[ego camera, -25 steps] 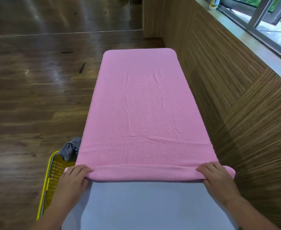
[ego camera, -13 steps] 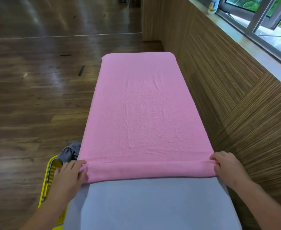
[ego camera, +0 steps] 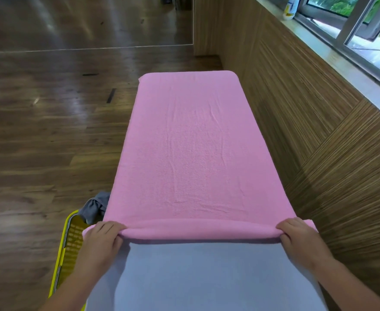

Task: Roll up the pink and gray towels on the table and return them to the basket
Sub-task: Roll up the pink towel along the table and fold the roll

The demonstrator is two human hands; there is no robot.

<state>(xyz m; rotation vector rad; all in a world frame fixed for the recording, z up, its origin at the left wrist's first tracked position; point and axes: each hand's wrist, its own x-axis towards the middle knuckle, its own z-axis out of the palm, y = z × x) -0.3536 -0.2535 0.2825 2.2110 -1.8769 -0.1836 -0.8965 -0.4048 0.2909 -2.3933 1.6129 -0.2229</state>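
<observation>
A pink towel (ego camera: 191, 149) lies spread flat along the narrow table (ego camera: 202, 277), whose pale grey-blue top shows bare at the near end. The towel's near edge is turned over into a thin roll (ego camera: 198, 231). My left hand (ego camera: 100, 241) grips the roll's left end and my right hand (ego camera: 299, 240) grips its right end, fingers curled over the fabric. A gray towel (ego camera: 95, 206) hangs crumpled over the rim of a yellow basket (ego camera: 70, 241) on the floor, left of the table.
A wooden panelled wall (ego camera: 319, 135) runs close along the table's right side, with a window ledge above holding a white and yellow bottle (ego camera: 290, 7). Dark wood floor (ego camera: 38, 131) stretches to the left and beyond the table.
Both hands have shifted along the near edge and turned the pink roll over once more; the roll is slightly thicker and the camera view has shifted.
</observation>
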